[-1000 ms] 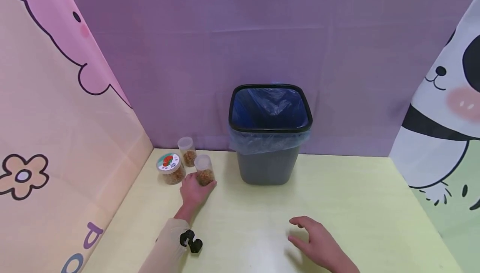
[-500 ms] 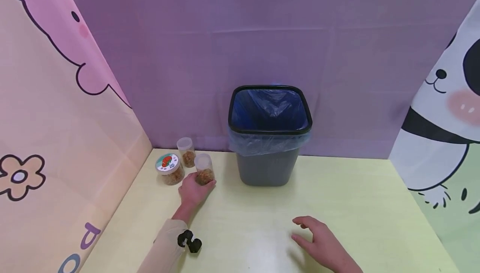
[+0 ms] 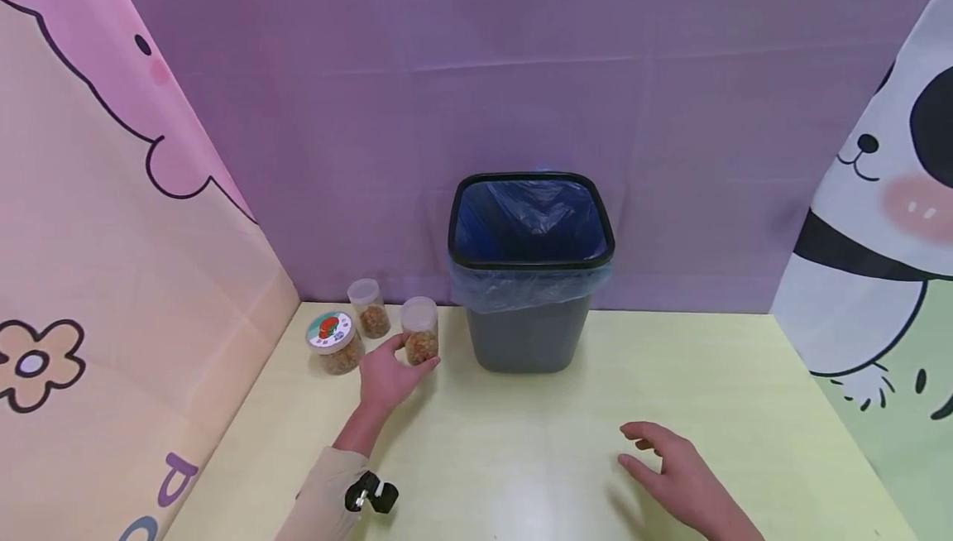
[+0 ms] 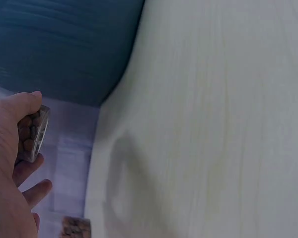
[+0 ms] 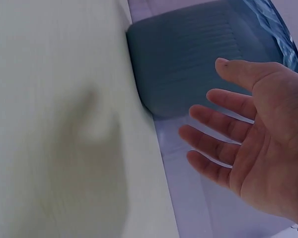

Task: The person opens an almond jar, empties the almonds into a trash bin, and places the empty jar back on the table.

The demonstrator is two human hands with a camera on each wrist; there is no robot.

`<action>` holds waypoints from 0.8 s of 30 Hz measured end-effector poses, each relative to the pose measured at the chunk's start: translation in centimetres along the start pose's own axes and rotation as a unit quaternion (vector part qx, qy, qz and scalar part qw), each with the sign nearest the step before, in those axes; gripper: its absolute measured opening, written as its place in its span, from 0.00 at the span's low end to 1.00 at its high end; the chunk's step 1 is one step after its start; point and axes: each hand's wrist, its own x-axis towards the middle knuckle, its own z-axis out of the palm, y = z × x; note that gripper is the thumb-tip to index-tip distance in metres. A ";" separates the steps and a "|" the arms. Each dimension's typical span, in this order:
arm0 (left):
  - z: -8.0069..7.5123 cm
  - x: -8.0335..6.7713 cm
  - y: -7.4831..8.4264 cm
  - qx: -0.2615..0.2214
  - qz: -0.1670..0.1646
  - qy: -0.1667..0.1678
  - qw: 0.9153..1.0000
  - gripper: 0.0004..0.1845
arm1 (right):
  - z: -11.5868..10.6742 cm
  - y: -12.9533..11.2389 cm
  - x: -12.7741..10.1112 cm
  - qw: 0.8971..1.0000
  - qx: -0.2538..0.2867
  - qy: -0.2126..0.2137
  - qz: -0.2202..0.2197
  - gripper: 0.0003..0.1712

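Note:
My left hand (image 3: pixel 389 375) grips a small clear jar of brown pieces (image 3: pixel 420 332) with a white lid, held a little above the yellow table (image 3: pixel 521 450). In the left wrist view the thumb lies over that jar (image 4: pixel 34 134). Two more jars stand behind it: a small one (image 3: pixel 369 308) and a wider one with a printed lid (image 3: pixel 332 342). My right hand (image 3: pixel 673 475) hovers over the table with fingers spread and holds nothing; its palm (image 5: pixel 268 144) faces the grey bin (image 5: pixel 203 59).
A grey bin (image 3: pixel 530 276) with a blue liner stands at the back middle of the table, just right of the jars. Cloth panels wall in the left, back and right sides. A black clip (image 3: pixel 370 495) sits on my left sleeve.
My left hand has lifted the jar and carried it a little right, toward the bin. My right hand has drifted to the right.

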 end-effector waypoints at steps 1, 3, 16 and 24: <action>-0.2 -0.1 0.3 -0.002 0.005 0.002 1.000 0.35 | -0.2 0.1 -0.1 1.000 -0.002 0.002 0.001 0.19; -0.7 -0.4 0.8 -0.003 0.016 0.004 1.000 0.35 | -0.6 0.1 -0.2 1.000 -0.003 0.004 0.007 0.19; -4.0 -2.7 2.8 -0.008 0.106 0.029 0.994 0.30 | -1.9 -0.3 -0.9 1.000 -0.023 0.018 -0.001 0.17; -4.4 -4.2 3.7 -0.015 0.119 0.036 0.992 0.28 | -2.7 -1.1 -0.9 0.997 -0.014 0.061 -0.044 0.17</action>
